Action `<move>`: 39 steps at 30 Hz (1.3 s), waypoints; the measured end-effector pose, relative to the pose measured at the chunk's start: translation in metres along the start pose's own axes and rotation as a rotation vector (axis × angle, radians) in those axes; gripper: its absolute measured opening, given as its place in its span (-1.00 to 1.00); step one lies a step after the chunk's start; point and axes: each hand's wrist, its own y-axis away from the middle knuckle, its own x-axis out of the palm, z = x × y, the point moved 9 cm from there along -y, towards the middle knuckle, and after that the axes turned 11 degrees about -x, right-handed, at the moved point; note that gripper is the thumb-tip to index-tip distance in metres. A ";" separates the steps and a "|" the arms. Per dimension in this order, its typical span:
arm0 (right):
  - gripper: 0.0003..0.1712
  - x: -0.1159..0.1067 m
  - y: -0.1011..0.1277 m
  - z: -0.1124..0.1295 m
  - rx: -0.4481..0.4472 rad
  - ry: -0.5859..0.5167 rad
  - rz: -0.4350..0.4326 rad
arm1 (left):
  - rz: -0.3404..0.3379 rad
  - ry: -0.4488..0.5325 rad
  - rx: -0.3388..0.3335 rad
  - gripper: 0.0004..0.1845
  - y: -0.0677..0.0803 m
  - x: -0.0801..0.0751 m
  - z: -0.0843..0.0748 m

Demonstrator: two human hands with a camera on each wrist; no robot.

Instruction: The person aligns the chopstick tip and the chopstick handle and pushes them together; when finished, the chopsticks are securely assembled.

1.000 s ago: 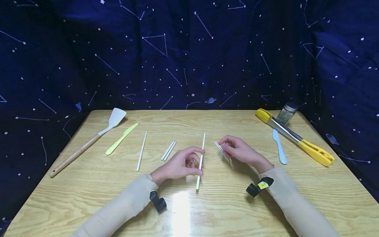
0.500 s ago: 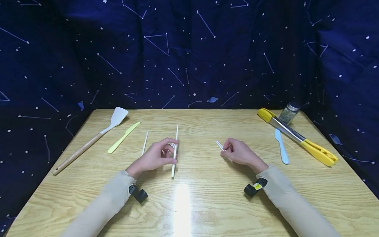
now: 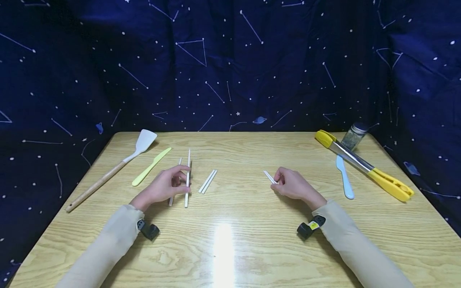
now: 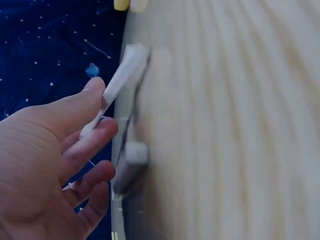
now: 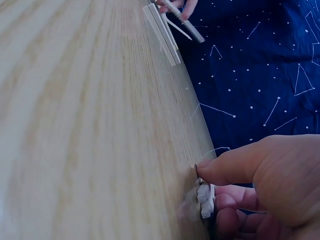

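Pinching a white chopstick (image 3: pixel 187 178), its long axis toward the far edge of the surface (image 3: pixel 252 232), the left hand (image 3: pixel 162 187) holds it just right of, nearly parallel to, a lying stick (image 3: pixel 171 201); the right hand (image 3: pixel 294 185), farther off, pinches a stick pair (image 3: pixel 269 177) slanting far-left

We see white glare streaking the worktop (image 3: pixel 266 244); our dimmer left wrist view blurs the chopsticks (image 4: pixel 121 75).

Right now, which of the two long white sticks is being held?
The long white stick pinched by the left hand; the other long stick lies on the table, partly hidden behind that hand.
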 end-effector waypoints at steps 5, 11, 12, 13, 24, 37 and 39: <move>-0.79 0.001 -0.001 -0.001 0.014 -0.003 0.014 | -0.088 -0.193 -0.033 -0.36 0.001 -0.006 0.006; -0.80 0.000 -0.001 0.000 0.018 0.006 0.013 | -0.120 -0.296 -0.052 -0.51 0.002 -0.007 0.009; -0.80 0.000 -0.001 0.000 0.019 0.010 0.013 | -0.117 -0.305 -0.050 -0.53 0.002 -0.007 0.009; -0.80 0.000 -0.001 0.000 0.021 0.017 0.014 | -0.114 -0.314 -0.048 -0.55 0.002 -0.007 0.009; -0.85 -0.002 0.000 0.007 0.067 0.196 0.045 | -0.125 -0.346 -0.067 -0.57 0.004 -0.018 0.019; -0.90 -0.002 0.001 0.012 0.078 0.294 0.051 | -0.060 -0.251 -0.105 -0.55 0.015 -0.021 0.034; -0.90 -0.002 0.002 0.012 0.078 0.288 0.050 | -0.052 -0.230 -0.104 -0.55 0.016 -0.020 0.032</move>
